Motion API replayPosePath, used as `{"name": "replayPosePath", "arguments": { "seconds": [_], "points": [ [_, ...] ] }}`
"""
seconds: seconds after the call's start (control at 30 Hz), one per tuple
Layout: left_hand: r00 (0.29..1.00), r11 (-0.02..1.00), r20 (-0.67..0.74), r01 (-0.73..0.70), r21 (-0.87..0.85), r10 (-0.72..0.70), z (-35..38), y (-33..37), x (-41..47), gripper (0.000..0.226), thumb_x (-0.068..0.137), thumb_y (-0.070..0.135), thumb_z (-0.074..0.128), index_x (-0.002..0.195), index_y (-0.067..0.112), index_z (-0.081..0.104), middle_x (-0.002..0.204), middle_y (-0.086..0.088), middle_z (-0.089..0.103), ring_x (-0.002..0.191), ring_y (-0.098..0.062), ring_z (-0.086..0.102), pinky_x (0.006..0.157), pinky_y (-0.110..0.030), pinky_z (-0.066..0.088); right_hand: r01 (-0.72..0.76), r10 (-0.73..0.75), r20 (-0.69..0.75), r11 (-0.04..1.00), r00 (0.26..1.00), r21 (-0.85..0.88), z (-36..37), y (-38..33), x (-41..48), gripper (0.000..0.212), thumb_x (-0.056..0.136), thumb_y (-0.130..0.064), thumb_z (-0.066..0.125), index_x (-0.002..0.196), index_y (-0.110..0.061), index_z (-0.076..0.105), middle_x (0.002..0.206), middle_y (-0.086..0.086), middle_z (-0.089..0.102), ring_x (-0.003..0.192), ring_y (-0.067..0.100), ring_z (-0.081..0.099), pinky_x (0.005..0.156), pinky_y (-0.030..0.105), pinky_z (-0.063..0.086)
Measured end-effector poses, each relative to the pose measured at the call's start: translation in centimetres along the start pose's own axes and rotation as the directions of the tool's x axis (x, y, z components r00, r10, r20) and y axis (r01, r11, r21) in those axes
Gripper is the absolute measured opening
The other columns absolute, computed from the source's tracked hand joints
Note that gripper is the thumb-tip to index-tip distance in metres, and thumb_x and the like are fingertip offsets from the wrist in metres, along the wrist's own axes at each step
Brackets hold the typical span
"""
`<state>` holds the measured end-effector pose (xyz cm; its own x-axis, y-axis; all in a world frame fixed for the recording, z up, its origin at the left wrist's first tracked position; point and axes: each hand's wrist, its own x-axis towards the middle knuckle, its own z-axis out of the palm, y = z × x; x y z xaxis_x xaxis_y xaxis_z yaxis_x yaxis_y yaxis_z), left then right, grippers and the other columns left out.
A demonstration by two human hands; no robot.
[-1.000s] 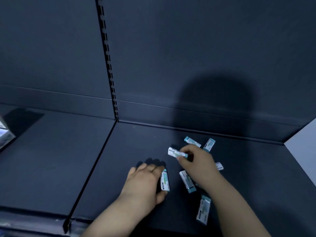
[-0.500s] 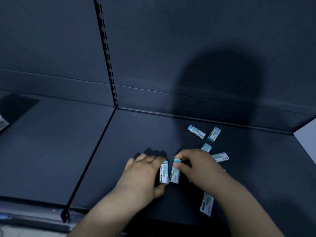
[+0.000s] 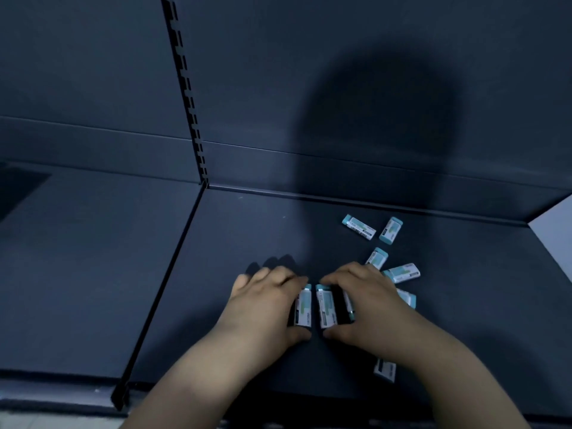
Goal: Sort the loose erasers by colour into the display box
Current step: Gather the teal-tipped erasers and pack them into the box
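Several small erasers with white sleeves and teal ends lie on a dark shelf (image 3: 247,230). My left hand (image 3: 266,305) rests flat with its thumb and fingers around one upright eraser (image 3: 304,308). Right beside it stands a second eraser (image 3: 326,309), pinched between the thumb and fingers of my right hand (image 3: 368,298). A third eraser (image 3: 349,308) is partly hidden under the right palm. Loose erasers lie behind and to the right: one (image 3: 359,227), another (image 3: 391,230), one (image 3: 376,257) and one (image 3: 402,272). No display box is in view.
A black slotted upright (image 3: 185,97) and a divider rail (image 3: 161,298) split the shelf into two bays. The back panel rises behind. A pale side wall (image 3: 554,224) closes the right end. One more eraser (image 3: 384,370) lies near the front edge by my right forearm.
My right hand carried an eraser from the scattered group toward me and set it upright beside the one under my left hand. The view dipped and moved closer.
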<state>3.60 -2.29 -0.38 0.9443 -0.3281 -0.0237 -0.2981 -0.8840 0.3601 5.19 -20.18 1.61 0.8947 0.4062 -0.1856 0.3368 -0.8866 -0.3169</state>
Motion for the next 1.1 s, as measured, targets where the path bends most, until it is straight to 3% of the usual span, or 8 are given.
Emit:
{"name": "replayPosePath", "arguments": {
  "seconds": [0.2,0.33,0.5,0.7,0.87,1.1],
  "points": [
    [0.999,0.997,-0.027,-0.024,-0.077,0.022,0.1,-0.6,-0.3,0.064,0.076,0.056,0.062,0.13,0.037,0.035,0.128,0.016,0.036,0.121,-0.006,0.031,0.094,-0.023,0.018,-0.024,0.029,-0.082,0.998,0.996,0.066,0.6,-1.0,-0.6,0.055,0.068,-0.044,0.068,0.114,-0.038,0.04,0.107,-0.02,0.043,0.108,0.005,0.037,0.096,0.026,0.027],
    [0.999,0.997,-0.026,-0.043,-0.067,0.042,-0.2,-1.3,-0.7,0.065,0.074,0.06,0.061,0.129,0.036,0.036,0.125,0.014,0.035,0.117,-0.007,0.033,0.088,-0.022,0.019,-0.028,0.037,-0.066,0.991,0.997,0.128,1.2,-2.0,-0.6,0.058,0.065,-0.051,0.072,0.113,-0.044,0.04,0.106,-0.031,0.035,0.108,-0.002,0.029,0.094,0.024,0.022],
    [0.997,0.996,-0.002,-0.074,-0.057,0.074,-0.6,-2.0,-1.0,0.067,0.075,0.062,0.059,0.132,0.039,0.032,0.126,0.014,0.033,0.117,-0.008,0.032,0.094,-0.025,0.022,-0.121,0.13,-0.067,0.985,0.989,0.127,1.5,-1.9,-1.2,0.064,0.061,-0.059,0.073,0.118,-0.052,0.044,0.111,-0.019,0.028,0.104,-0.003,0.02,0.09,0.019,0.016],
    [0.993,0.993,0.035,-0.111,-0.049,0.112,-0.6,-2.2,-0.8,0.075,0.078,0.059,0.059,0.141,0.034,0.025,0.132,0.011,0.03,0.122,-0.01,0.029,0.1,-0.026,0.022,-0.195,0.195,-0.093,0.981,0.976,0.011,1.8,-1.9,-1.9,0.072,0.062,-0.062,0.07,0.125,-0.046,0.04,0.111,-0.018,0.028,0.109,0.004,0.025,0.081,0.017,0.012],
    [0.988,0.991,0.085,-0.127,-0.036,0.129,-0.7,-1.9,-0.7,0.076,0.081,0.054,0.06,0.144,0.031,0.024,0.132,0.008,0.03,0.123,-0.012,0.028,0.105,-0.026,0.027,-0.118,0.118,-0.02,0.993,0.993,0.014,1.4,-2.5,-0.9,0.084,0.064,-0.059,0.07,0.136,-0.035,0.033,0.112,-0.016,0.027,0.115,0.007,0.026,0.102,0.021,0.021],
    [0.992,0.998,0.109,-0.062,0.019,0.059,-0.7,-0.6,-0.6,0.073,0.078,0.052,0.064,0.14,0.031,0.031,0.131,0.007,0.031,0.124,-0.014,0.028,0.105,-0.027,0.027,0.019,-0.019,-0.018,1.0,1.0,0.003,1.2,-2.1,-0.4,0.074,0.067,-0.056,0.07,0.131,-0.034,0.04,0.117,-0.009,0.036,0.11,0.01,0.03,0.099,0.026,0.029]
  ]
}}
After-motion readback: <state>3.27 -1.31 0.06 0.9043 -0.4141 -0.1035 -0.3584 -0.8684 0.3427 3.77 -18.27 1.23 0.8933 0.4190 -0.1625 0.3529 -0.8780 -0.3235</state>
